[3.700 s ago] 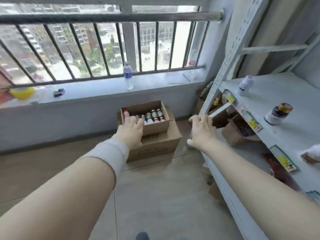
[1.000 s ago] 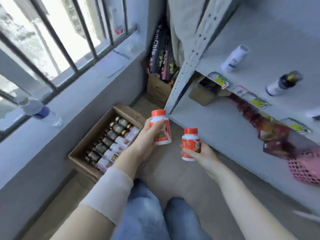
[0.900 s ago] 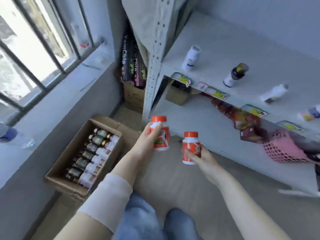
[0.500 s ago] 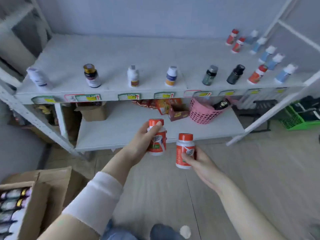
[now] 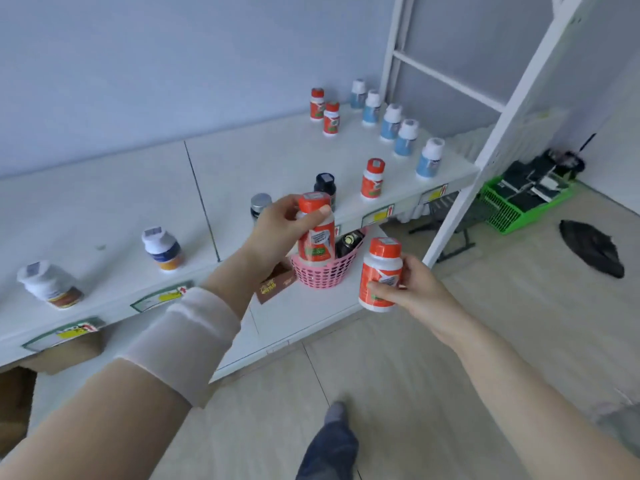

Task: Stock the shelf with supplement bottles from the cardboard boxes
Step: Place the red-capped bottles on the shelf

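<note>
In the head view, the left hand held an orange-capped bottle upright in front of the upper shelf edge, its fingers pinching the cap and neck. The right hand gripped a second orange-capped bottle lower down, fingers wrapped round its body, just beside a pink basket on the lower shelf. Three matching bottles stood on the upper shelf near a row of blue-labelled bottles.

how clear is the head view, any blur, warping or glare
Head view: wide-angle warp bows the shelf edge and leans the upright post; the orange bottle in the left hand and second orange bottle in the right hand look fairly sharp, label text unreadable; light even and bluish, no harsh glare.
</note>
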The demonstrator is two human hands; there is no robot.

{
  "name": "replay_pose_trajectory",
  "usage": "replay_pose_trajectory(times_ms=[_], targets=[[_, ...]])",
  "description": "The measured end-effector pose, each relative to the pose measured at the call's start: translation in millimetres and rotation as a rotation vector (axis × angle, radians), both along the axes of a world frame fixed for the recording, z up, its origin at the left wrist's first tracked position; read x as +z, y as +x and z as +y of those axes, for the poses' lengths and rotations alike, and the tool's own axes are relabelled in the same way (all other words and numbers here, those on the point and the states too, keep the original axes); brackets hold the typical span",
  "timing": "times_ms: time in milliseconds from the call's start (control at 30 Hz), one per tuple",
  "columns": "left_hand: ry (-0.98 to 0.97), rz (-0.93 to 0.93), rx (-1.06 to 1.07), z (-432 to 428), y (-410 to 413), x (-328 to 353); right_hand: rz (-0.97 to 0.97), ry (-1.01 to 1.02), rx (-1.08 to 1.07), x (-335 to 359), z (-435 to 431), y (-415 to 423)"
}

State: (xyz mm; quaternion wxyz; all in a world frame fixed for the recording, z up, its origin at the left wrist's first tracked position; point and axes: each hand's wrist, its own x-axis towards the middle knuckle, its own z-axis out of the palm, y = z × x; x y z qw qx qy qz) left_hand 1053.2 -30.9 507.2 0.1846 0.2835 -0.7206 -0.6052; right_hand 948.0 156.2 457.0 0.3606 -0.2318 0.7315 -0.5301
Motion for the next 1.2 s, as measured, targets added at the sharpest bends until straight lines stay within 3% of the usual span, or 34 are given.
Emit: replay_pose_trajectory(times_ms=[367,633,900,1200], targets=[[-0.099,-0.127,-0.065,-109.3,-205.6,25.3,0.100,0.031,-0.010,35.7,-100.5,-198.6],[-0.180,-0.224,0.027,-172.7,-310.7,2.4,0.189,0.028,0.106,34.9,-175.2,-305.3],[-0.100,-0.307,0.073,-221.0,-363.6,-32.8,0.336,0.179,0.324,-6.3,-245.0,-345.8],[-0.111,-0.347,0.008,-242.5,-382.2,-71.2,0.373,0.177,0.377,-40.7,-264.4,-349.7]])
